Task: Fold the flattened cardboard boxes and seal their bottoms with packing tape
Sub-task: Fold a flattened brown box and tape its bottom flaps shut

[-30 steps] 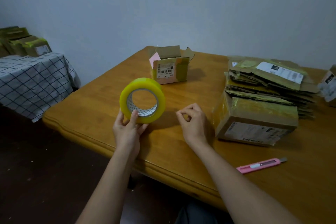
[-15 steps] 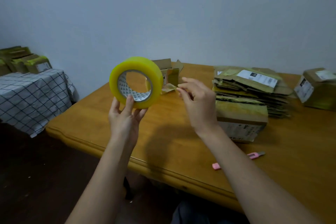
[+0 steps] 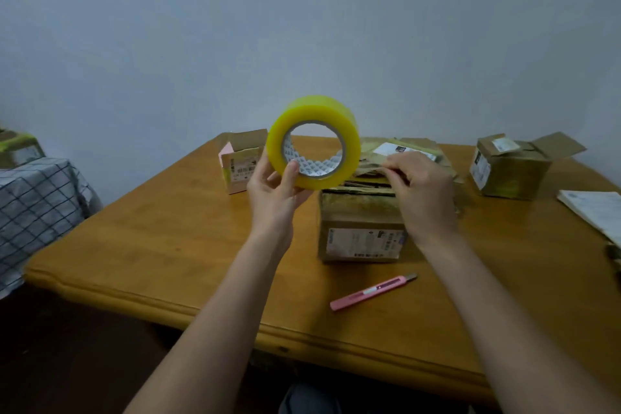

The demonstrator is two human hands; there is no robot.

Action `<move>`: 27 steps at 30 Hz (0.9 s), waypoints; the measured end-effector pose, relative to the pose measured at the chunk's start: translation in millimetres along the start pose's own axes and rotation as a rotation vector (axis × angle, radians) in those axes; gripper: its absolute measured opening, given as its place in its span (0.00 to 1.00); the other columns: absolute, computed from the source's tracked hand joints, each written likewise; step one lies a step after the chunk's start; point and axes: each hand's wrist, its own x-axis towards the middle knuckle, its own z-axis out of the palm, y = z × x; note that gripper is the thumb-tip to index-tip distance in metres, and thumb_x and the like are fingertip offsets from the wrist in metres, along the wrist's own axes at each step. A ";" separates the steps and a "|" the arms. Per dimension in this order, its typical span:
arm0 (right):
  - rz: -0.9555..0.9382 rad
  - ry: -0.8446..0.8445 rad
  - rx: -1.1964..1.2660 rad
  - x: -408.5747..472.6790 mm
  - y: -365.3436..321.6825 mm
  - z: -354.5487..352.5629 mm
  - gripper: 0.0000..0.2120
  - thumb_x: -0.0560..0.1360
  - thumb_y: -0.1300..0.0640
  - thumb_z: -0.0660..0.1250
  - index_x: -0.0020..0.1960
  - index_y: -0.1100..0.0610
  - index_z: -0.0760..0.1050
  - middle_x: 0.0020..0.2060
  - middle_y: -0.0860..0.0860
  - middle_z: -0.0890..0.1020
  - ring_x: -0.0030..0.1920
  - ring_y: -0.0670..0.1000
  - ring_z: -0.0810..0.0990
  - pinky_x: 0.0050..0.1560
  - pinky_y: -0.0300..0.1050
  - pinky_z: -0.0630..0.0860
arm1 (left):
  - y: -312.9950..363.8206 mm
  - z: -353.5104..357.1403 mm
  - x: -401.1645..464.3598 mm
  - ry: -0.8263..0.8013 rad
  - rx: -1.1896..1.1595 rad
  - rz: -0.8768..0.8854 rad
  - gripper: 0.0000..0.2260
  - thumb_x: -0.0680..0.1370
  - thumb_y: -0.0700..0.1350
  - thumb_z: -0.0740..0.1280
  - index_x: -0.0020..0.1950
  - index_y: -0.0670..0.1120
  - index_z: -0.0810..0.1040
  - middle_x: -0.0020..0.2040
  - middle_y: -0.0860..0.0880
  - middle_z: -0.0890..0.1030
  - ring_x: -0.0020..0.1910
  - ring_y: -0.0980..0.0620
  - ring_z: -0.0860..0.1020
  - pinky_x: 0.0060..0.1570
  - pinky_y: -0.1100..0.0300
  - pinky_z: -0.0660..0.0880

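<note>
Head view looks down over both forearms at a wooden surface point(image 3: 168, 245) against a pale wall. The left hand point(image 3: 272, 188) holds the yellow roll of packing tape point(image 3: 314, 141) upright in the air above the surface, thumb hooked into the core and fingers curled round the outer rim. The right hand point(image 3: 420, 185) sits just right of the roll with its fingers pinched together; it appears to be drawing out or hunting for the free end of the tape, though the strip itself is too clear and blurred to make out. By my reading the task is partly along: a stack of flattened cardboard boxes point(image 3: 403, 151) remains behind the hands, resting on or just behind a closed, taped box point(image 3: 361, 228), so plenty of folding and sealing is left. Three boxes look assembled: that closed one, a small open box point(image 3: 238, 161) beyond the left hand with its flaps up, and another box point(image 3: 507, 168) at the far right with one flap loose. I cannot tell whether anything is inside any of them. A pink utility knife point(image 3: 373, 292) lies near the front edge, apart from both hands. At the left, a checked cloth point(image 3: 33, 205) covers another table.
</note>
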 end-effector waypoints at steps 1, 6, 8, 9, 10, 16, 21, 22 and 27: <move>0.004 -0.010 -0.017 -3.4 6.6 -1.8 0.04 0.72 0.67 0.73 0.47 0.63 0.82 0.41 0.56 0.84 0.42 0.52 0.82 0.47 0.39 0.77 | -3.8 5.6 1.0 -0.013 0.024 0.003 0.18 0.80 0.39 0.65 0.71 0.47 0.73 0.54 0.44 0.82 0.56 0.42 0.82 0.41 0.57 0.81; 0.003 -0.108 -0.073 -21.4 30.4 8.6 0.06 0.69 0.68 0.74 0.46 0.64 0.82 0.43 0.58 0.84 0.43 0.55 0.84 0.48 0.39 0.76 | -22.9 14.0 5.0 -0.024 0.107 -0.011 0.22 0.81 0.38 0.64 0.74 0.51 0.70 0.58 0.43 0.81 0.57 0.44 0.81 0.38 0.60 0.81; 0.001 -0.158 -0.053 -27.1 36.8 14.6 0.05 0.70 0.68 0.74 0.46 0.64 0.82 0.43 0.57 0.84 0.42 0.54 0.83 0.46 0.38 0.76 | -31.5 10.0 4.1 -0.017 0.138 -0.023 0.22 0.81 0.38 0.64 0.74 0.52 0.69 0.59 0.44 0.80 0.58 0.45 0.80 0.38 0.61 0.81; -0.005 -0.181 -0.046 -29.9 39.4 16.9 0.05 0.70 0.68 0.74 0.45 0.63 0.82 0.43 0.56 0.84 0.42 0.53 0.83 0.46 0.39 0.77 | -35.2 7.8 3.8 -0.014 0.157 -0.028 0.22 0.82 0.38 0.63 0.75 0.52 0.69 0.59 0.44 0.80 0.59 0.45 0.80 0.39 0.61 0.81; -0.005 -0.202 -0.041 -32.7 41.3 19.0 0.04 0.70 0.67 0.74 0.45 0.63 0.82 0.43 0.56 0.84 0.42 0.53 0.83 0.46 0.41 0.79 | -38.4 5.5 4.3 -0.011 0.178 -0.031 0.23 0.82 0.38 0.63 0.75 0.53 0.68 0.60 0.44 0.79 0.59 0.46 0.79 0.40 0.61 0.82; 0.118 -0.182 0.091 -30.2 46.3 26.0 0.07 0.69 0.64 0.76 0.47 0.61 0.83 0.45 0.54 0.83 0.43 0.47 0.80 0.47 0.34 0.78 | -46.6 -2.1 13.5 -0.007 0.206 -0.048 0.23 0.82 0.38 0.63 0.75 0.54 0.67 0.63 0.44 0.78 0.60 0.46 0.78 0.44 0.57 0.82; 0.307 -0.212 0.282 -23.5 45.1 21.2 0.14 0.67 0.59 0.78 0.52 0.58 0.82 0.51 0.49 0.78 0.44 0.40 0.80 0.47 0.27 0.76 | -51.1 -4.0 18.2 -0.018 0.195 -0.049 0.23 0.82 0.38 0.62 0.75 0.54 0.67 0.62 0.44 0.79 0.60 0.46 0.79 0.44 0.57 0.82; 0.359 -0.218 0.309 -22.3 44.1 21.1 0.15 0.67 0.57 0.78 0.52 0.57 0.82 0.52 0.48 0.77 0.45 0.41 0.81 0.47 0.29 0.78 | -51.8 -3.8 18.8 -0.022 0.194 -0.051 0.23 0.82 0.38 0.62 0.75 0.55 0.67 0.62 0.44 0.78 0.60 0.46 0.79 0.44 0.57 0.82; 0.690 -0.092 0.297 -15.1 46.2 23.2 0.10 0.71 0.49 0.74 0.48 0.54 0.82 0.48 0.51 0.83 0.42 0.46 0.83 0.44 0.40 0.81 | -52.6 -3.8 19.1 -0.021 0.208 -0.056 0.23 0.82 0.39 0.62 0.75 0.56 0.67 0.64 0.45 0.76 0.61 0.47 0.77 0.46 0.57 0.82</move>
